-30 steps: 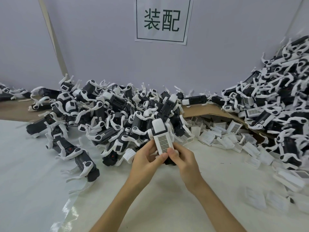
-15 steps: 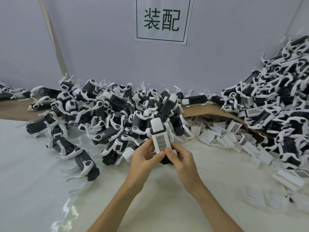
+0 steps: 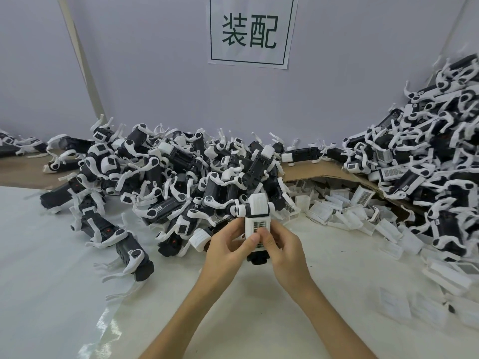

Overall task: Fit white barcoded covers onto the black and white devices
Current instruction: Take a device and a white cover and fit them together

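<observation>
Head view, the only one we've got, and the action is dead centre of the frame. The left hand [image 3: 228, 244] and right hand [image 3: 285, 244] are both clamped on one device [image 3: 258, 206], held just above the white sheet [image 3: 77, 281]. Fingers wrap its sides and underside, and its white end points away from the person. The cover [image 3: 257, 229] lies on the device's upper face, barcode side up. Both thumbs [image 3: 253, 239] meet on the lower part of that label. That looks like a press-home grip: fingers brace from below so the thumbs can push the cover down until it seats. I can't tell whether it has clicked flush, because the thumbs hide its near edge.

The supplies sit in easy reach. Behind the hands, across the middle left of the frame, sprawls a heap of devices [image 3: 168, 177]. Loose covers [image 3: 337, 211] are scattered at centre right, spilling from under a cardboard flap [image 3: 311, 172]. A second heap [image 3: 427, 164] climbs the right edge, and some units there show barcoded faces, so it is probably the finished stack. A paper sign [image 3: 251, 32] hangs on the wall at top centre.
</observation>
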Action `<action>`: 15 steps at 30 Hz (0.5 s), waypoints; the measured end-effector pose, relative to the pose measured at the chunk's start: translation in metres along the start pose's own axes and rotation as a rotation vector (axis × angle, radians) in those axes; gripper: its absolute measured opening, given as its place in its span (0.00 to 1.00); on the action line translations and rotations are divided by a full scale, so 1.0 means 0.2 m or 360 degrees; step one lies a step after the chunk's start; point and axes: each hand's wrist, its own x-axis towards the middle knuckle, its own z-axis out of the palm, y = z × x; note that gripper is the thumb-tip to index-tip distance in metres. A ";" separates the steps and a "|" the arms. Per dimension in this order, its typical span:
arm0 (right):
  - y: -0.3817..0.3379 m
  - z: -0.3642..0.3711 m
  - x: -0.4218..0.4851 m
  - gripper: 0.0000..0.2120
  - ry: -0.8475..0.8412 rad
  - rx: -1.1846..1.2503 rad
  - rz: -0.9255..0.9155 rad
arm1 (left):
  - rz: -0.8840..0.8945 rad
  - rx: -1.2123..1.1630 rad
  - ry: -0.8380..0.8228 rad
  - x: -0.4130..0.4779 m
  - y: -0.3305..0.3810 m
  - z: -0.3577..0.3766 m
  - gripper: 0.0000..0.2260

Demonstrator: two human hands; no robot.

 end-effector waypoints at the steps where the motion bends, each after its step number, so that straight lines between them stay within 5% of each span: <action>1: 0.00 -0.01 0.00 0.13 0.0004 -0.0007 -0.0003 | 0.0004 0.0030 -0.0018 0.00 0.00 0.01 0.13; 8: -0.02 -0.06 0.02 0.13 0.0010 -0.0137 -0.0029 | 0.0044 0.0347 -0.0005 0.00 -0.03 0.01 0.17; 11: -0.02 -0.11 0.03 0.25 0.0197 -0.0308 -0.0128 | 0.0119 0.0570 0.0069 -0.01 -0.04 0.01 0.17; 15: -0.01 -0.15 0.04 0.33 0.0058 -0.0467 -0.0284 | 0.0214 0.0790 0.0055 -0.02 -0.05 0.02 0.13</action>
